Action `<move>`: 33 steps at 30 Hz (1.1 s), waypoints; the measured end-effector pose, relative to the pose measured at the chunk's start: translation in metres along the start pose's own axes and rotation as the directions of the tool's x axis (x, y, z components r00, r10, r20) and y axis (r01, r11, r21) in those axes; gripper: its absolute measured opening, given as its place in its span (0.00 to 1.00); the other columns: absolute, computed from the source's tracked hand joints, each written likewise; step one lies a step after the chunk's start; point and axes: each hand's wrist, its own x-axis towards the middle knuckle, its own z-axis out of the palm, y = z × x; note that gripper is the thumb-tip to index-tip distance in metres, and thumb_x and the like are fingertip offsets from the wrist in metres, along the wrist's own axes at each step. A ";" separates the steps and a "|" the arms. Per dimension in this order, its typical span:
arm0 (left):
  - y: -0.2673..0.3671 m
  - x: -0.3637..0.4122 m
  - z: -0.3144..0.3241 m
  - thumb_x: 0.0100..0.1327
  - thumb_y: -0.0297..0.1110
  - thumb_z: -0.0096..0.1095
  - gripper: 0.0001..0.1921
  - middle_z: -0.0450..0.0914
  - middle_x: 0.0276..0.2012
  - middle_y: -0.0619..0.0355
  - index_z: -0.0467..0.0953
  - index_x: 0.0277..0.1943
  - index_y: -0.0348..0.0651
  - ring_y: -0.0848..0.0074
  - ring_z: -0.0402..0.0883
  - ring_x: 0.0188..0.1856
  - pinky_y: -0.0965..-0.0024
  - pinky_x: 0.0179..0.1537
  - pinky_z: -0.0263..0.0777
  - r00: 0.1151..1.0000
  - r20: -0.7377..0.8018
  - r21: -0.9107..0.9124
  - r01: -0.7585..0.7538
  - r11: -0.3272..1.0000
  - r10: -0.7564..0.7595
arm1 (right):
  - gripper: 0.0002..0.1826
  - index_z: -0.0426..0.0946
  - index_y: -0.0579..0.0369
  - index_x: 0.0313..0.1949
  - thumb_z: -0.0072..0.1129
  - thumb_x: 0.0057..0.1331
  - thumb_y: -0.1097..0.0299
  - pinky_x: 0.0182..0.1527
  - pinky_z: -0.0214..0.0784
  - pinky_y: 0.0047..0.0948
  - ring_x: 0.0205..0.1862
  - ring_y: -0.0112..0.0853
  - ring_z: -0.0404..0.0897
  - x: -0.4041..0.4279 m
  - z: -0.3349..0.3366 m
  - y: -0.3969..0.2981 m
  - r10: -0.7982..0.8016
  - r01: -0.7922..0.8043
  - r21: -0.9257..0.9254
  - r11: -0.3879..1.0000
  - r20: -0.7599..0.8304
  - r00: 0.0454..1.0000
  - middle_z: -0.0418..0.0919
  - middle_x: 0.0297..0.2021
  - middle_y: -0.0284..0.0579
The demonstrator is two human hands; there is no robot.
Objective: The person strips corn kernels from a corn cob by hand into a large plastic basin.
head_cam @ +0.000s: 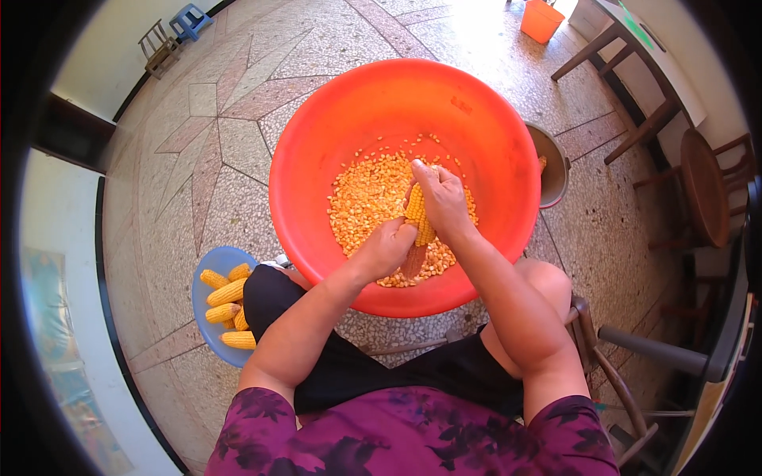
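Observation:
Both of my hands are over a large red plastic tub, which stands before my knees. My left hand grips the lower left side of a yellow corn cob. My right hand is closed around the cob's upper part from the right, its thumb near the top. Loose corn kernels cover the tub's bottom, and a few stick to its far wall. Beneath the held cob a bare reddish surface shows; whether it is a stripped cob or the tub's floor I cannot tell.
A blue basin with several corn cobs sits beside my left knee. Behind the tub's right rim stands a grey bucket. Wooden chairs and a table line the right side. An orange bin is farther off.

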 end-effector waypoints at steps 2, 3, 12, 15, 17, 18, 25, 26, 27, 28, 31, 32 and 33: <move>0.005 0.000 0.001 0.67 0.36 0.42 0.14 0.71 0.24 0.60 0.70 0.30 0.35 0.78 0.68 0.27 0.70 0.32 0.66 1.000 0.006 -0.001 0.017 1.000 -0.017 | 0.19 0.75 0.61 0.29 0.58 0.70 0.57 0.27 0.58 0.25 0.25 0.19 0.63 0.001 -0.003 0.000 -0.011 0.011 -0.032 0.999 0.013 1.000 0.66 0.19 0.31; 0.007 0.000 0.000 0.67 0.35 0.42 0.14 0.70 0.24 0.60 0.70 0.30 0.35 0.78 0.68 0.27 0.70 0.31 0.66 1.000 0.008 -0.015 0.007 1.000 -0.006 | 0.19 0.75 0.61 0.29 0.58 0.70 0.57 0.27 0.58 0.25 0.25 0.19 0.63 0.002 -0.003 0.000 -0.012 0.012 -0.031 0.999 0.011 1.000 0.66 0.19 0.31; -0.004 0.000 -0.007 0.67 0.33 0.43 0.12 0.69 0.23 0.62 0.69 0.30 0.35 0.79 0.67 0.26 0.72 0.29 0.65 1.000 0.016 0.064 -0.011 0.998 0.010 | 0.20 0.76 0.62 0.30 0.57 0.69 0.55 0.30 0.60 0.24 0.26 0.20 0.63 0.001 0.003 0.003 -0.133 0.136 -0.125 0.983 0.027 0.991 0.67 0.20 0.32; 0.005 -0.002 -0.006 0.66 0.32 0.43 0.12 0.69 0.23 0.62 0.69 0.30 0.36 0.80 0.67 0.25 0.72 0.28 0.64 0.998 -0.015 0.090 0.064 0.994 -0.063 | 0.20 0.76 0.61 0.30 0.57 0.69 0.54 0.30 0.60 0.24 0.26 0.20 0.64 0.003 0.003 0.006 0.001 -0.002 -0.074 0.997 -0.010 1.000 0.69 0.20 0.33; 0.003 0.000 -0.004 0.66 0.31 0.43 0.11 0.69 0.23 0.62 0.69 0.30 0.36 0.80 0.67 0.25 0.71 0.28 0.64 0.992 -0.040 0.081 0.125 0.989 -0.122 | 0.20 0.76 0.61 0.29 0.57 0.69 0.54 0.30 0.60 0.24 0.26 0.20 0.65 0.005 0.003 0.007 0.070 -0.069 0.028 0.997 -0.014 0.997 0.70 0.20 0.34; -0.002 0.003 -0.003 0.66 0.30 0.43 0.11 0.70 0.24 0.62 0.70 0.30 0.36 0.80 0.67 0.25 0.71 0.28 0.65 0.994 -0.041 0.017 0.104 0.994 -0.103 | 0.20 0.76 0.61 0.29 0.57 0.69 0.54 0.30 0.60 0.24 0.26 0.20 0.65 0.007 0.001 0.008 0.069 -0.068 0.028 0.997 -0.013 0.998 0.70 0.20 0.34; -0.019 0.009 -0.008 0.74 0.34 0.41 0.15 0.77 0.36 0.61 0.76 0.41 0.34 0.83 0.73 0.37 0.73 0.39 0.69 1.000 -0.004 -0.396 -0.001 0.918 -0.001 | 0.16 0.71 0.56 0.33 0.53 0.72 0.56 0.28 0.70 0.30 0.24 0.29 0.77 0.013 -0.003 -0.006 0.186 -0.181 0.233 0.956 -0.002 0.983 0.76 0.22 0.43; -0.007 0.005 -0.003 0.77 0.43 0.42 0.19 0.76 0.38 0.62 0.74 0.46 0.34 0.84 0.71 0.40 0.75 0.42 0.68 0.999 0.031 -0.485 0.037 0.874 -0.026 | 0.16 0.71 0.56 0.33 0.53 0.71 0.56 0.28 0.71 0.31 0.24 0.30 0.77 0.013 -0.005 -0.007 0.230 -0.217 0.286 0.933 -0.012 0.973 0.76 0.23 0.44; 0.000 0.002 -0.001 0.77 0.43 0.42 0.19 0.76 0.38 0.62 0.74 0.46 0.34 0.84 0.71 0.40 0.75 0.42 0.68 0.999 0.034 -0.483 0.039 0.875 -0.026 | 0.16 0.71 0.56 0.33 0.53 0.71 0.56 0.28 0.71 0.31 0.24 0.30 0.77 0.013 -0.005 -0.007 0.229 -0.216 0.288 0.933 -0.014 0.973 0.76 0.23 0.44; 0.005 0.001 0.001 0.77 0.47 0.42 0.21 0.75 0.37 0.63 0.74 0.47 0.34 0.85 0.71 0.39 0.76 0.42 0.68 0.999 0.036 -0.433 0.013 0.901 0.003 | 0.16 0.71 0.55 0.33 0.52 0.71 0.55 0.28 0.71 0.31 0.24 0.31 0.77 0.012 -0.005 -0.006 0.233 -0.213 0.277 0.937 -0.038 0.972 0.76 0.24 0.44; -0.003 0.005 0.004 0.77 0.52 0.42 0.24 0.76 0.34 0.63 0.73 0.48 0.34 0.85 0.73 0.37 0.78 0.39 0.70 0.999 0.032 -0.351 0.013 0.936 -0.002 | 0.16 0.71 0.55 0.33 0.53 0.71 0.55 0.29 0.72 0.31 0.24 0.33 0.77 0.015 -0.006 0.004 0.194 -0.169 0.244 0.955 -0.083 0.977 0.76 0.24 0.45; -0.008 0.007 0.006 0.76 0.53 0.42 0.25 0.77 0.33 0.62 0.73 0.48 0.35 0.85 0.75 0.34 0.78 0.36 0.71 0.999 0.021 -0.321 0.040 0.946 -0.035 | 0.16 0.71 0.55 0.33 0.53 0.71 0.55 0.29 0.72 0.31 0.24 0.34 0.78 0.016 -0.008 0.008 0.154 -0.129 0.218 0.967 -0.102 0.983 0.76 0.24 0.45; -0.010 0.005 0.004 0.76 0.53 0.42 0.25 0.77 0.33 0.62 0.73 0.48 0.35 0.85 0.75 0.34 0.78 0.36 0.71 0.999 0.016 -0.320 0.044 0.946 -0.042 | 0.16 0.71 0.55 0.33 0.53 0.71 0.55 0.29 0.72 0.31 0.24 0.34 0.78 0.015 -0.006 0.005 0.159 -0.135 0.221 0.966 -0.096 0.983 0.76 0.24 0.45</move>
